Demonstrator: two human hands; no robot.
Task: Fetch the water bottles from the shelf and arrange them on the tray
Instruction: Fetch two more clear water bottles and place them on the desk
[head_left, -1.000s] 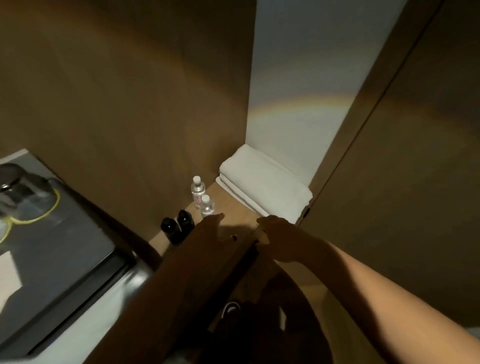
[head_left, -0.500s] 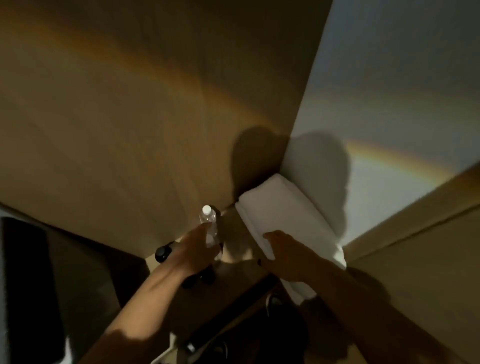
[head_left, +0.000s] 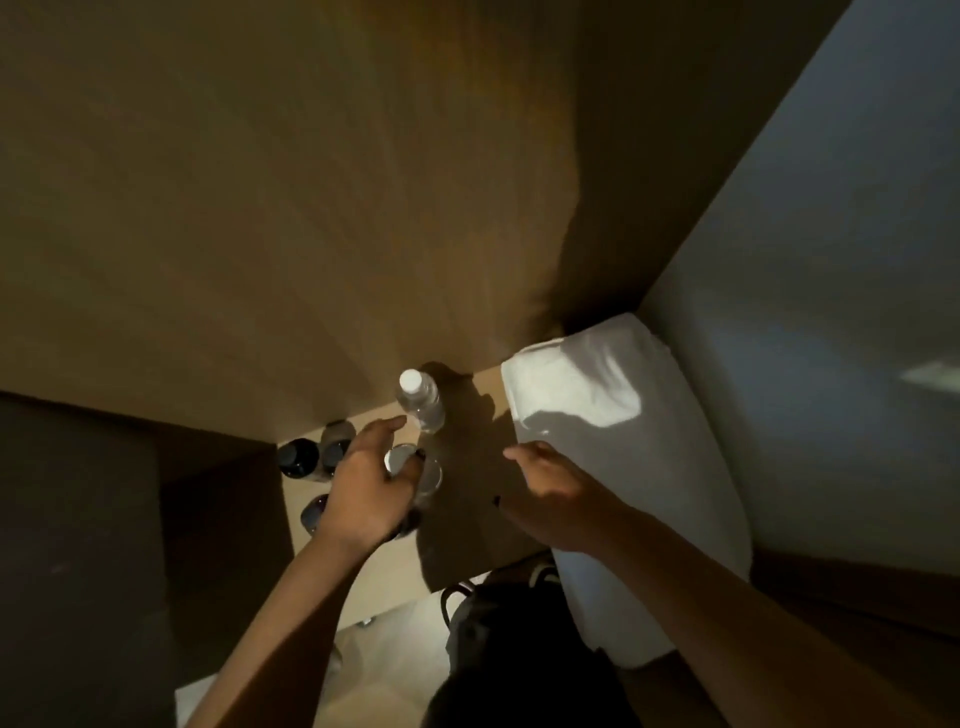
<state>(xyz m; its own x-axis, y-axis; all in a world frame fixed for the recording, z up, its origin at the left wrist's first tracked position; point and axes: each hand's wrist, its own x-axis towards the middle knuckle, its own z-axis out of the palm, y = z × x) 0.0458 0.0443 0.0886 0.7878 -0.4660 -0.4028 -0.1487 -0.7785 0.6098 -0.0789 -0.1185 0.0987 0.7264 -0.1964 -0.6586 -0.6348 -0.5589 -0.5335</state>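
Observation:
Two clear water bottles with white caps stand on a wooden shelf (head_left: 467, 519). The far bottle (head_left: 422, 402) stands free near the back wall. My left hand (head_left: 363, 493) curls round the near bottle (head_left: 423, 475) from its left, thumb over the cap and fingers reaching past it. My right hand (head_left: 556, 499) hovers above the shelf to the right of both bottles, fingers loosely bent, holding nothing. No tray is in view.
Folded white towels (head_left: 613, 431) fill the right side of the shelf. Several dark bottles (head_left: 298, 457) stand at the shelf's left end, partly behind my left hand. Wooden walls close in at the back and left. A dark bag (head_left: 498, 634) sits below the shelf edge.
The camera has moved closer to the shelf. My left hand has closed round the near bottle; my right hand has come off the towels and now hovers over the shelf.

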